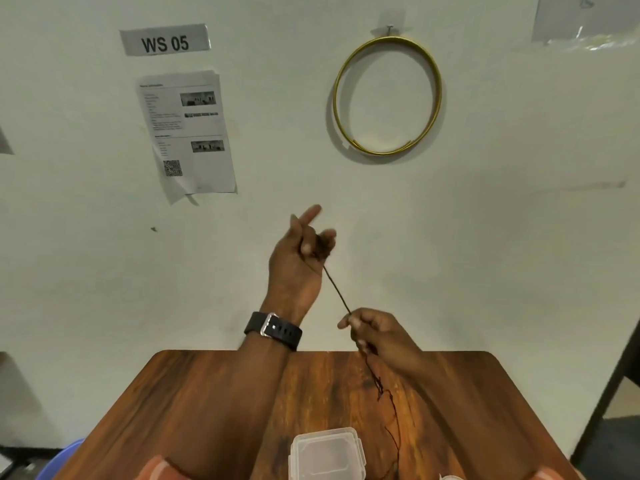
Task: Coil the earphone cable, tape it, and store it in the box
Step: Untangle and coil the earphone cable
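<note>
Pale wall fills your view, and at eleven o'clock a grey sign (165, 40) reads "WS 05" above a printed sheet (188, 133) whose text is too small to read. At one o'clock a gold hoop (387, 95) hangs on a nail. Your wooden tabletop (214, 403) sits at six, clear plastic box (327, 453) at its near edge. Your left hand (299, 261) pinches the dark earphone cable (337, 291) up high; your right hand (375, 332) grips it lower, the slack trailing onto the wood.
</note>
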`<state>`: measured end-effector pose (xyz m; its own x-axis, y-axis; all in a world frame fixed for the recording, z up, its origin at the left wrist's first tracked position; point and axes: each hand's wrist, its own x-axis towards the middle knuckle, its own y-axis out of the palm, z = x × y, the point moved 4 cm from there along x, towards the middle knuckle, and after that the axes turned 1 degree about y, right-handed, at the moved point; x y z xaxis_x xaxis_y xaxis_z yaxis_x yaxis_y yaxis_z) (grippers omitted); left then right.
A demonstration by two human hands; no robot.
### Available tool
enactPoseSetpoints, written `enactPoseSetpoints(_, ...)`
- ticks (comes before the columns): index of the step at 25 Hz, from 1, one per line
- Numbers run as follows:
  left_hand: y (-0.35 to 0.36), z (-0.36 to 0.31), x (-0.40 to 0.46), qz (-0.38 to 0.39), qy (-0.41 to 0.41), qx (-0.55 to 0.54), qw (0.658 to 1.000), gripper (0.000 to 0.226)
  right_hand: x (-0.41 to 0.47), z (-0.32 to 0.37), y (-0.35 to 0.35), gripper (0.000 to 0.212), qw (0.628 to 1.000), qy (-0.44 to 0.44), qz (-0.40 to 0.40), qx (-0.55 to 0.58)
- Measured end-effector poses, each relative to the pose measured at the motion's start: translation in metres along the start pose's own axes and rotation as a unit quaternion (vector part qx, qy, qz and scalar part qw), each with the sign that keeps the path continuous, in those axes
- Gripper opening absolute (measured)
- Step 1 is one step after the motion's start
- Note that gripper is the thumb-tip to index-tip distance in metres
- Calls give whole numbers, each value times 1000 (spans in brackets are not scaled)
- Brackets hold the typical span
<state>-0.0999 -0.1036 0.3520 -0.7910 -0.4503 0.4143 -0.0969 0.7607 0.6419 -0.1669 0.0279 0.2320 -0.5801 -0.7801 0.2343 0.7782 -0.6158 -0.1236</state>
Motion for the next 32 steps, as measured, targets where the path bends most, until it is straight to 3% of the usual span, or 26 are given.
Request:
enactPoseSetpoints(1, -10, -7, 11, -16, 36, 92, 995, 36, -10, -2, 4, 21, 1000, 2, 24, -7)
enactPoseSetpoints(2, -20, -11, 17, -21, 69, 236, 969, 33, -16, 2, 4, 19, 999, -3, 37, -20)
enactPoseSetpoints(4, -34, -1, 20, 40, 91, 537, 838, 33, -19, 27, -6, 17, 998, -30, 17, -58)
enactPoseSetpoints(5, -41, 10, 15, 89, 61, 615, 782, 31, -17, 45, -15, 18, 996, -45, -16, -70)
enactPoseSetpoints(6, -45, 21, 5, 131, -4, 619, 774, 32, -13, 62, -26, 19, 993, -65, -55, -77)
enactPoseSetpoints(8, -44, 38, -23, 171, -139, 456, 862, 45, -2, 92, -47, 21, 984, -98, -115, -92)
enactPoseSetpoints(10, -25, 43, -46, 183, -194, 239, 934, 52, 15, 99, -59, 24, 984, -100, -125, -76)
enactPoseSetpoints(12, -7, 38, -49, 180, -184, 94, 962, 53, 26, 81, -54, 23, 993, -71, -95, 6)
enactPoseSetpoints(15, 11, 13, -19, 107, -72, 16, 992, 51, 18, 37, -22, 21, 995, 8, -4, 101)
enactPoseSetpoints(17, 7, -7, 8, 28, 7, 57, 998, 47, -2, 14, -3, 33, 992, 55, 67, 90)
enactPoseSetpoints(19, -6, -22, 30, -8, 97, 223, 970, 33, -19, 9, 1, 27, 992, 47, 114, 38)
enactPoseSetpoints(20, -13, -25, 37, 10, 130, 362, 923, 29, -25, 15, -3, 22, 992, 27, 120, 18)
enactPoseSetpoints(22, -27, -10, 36, 97, 116, 592, 791, 29, -30, 40, -20, 22, 997, -19, 74, 12)
enactPoseSetpoints(23, -34, 6, 28, 125, 39, 616, 777, 30, -30, 56, -31, 23, 998, -41, 33, 17)
enactPoseSetpoints(25, -44, 35, -2, 146, -126, 504, 842, 39, -19, 85, -55, 25, 996, -79, -39, 16)
enactPoseSetpoints(28, -24, 55, -55, 220, -233, 265, 910, 51, 11, 92, -76, 25, 990, -89, -98, 38)
enactPoseSetpoints(30, 2, 46, -64, 247, -226, 92, 938, 56, 25, 73, -69, 23, 989, -69, -98, 87)
enactPoseSetpoints(32, 20, 30, -50, 201, -142, 23, 969, 55, 23, 45, -48, 23, 990, -37, -84, 105)
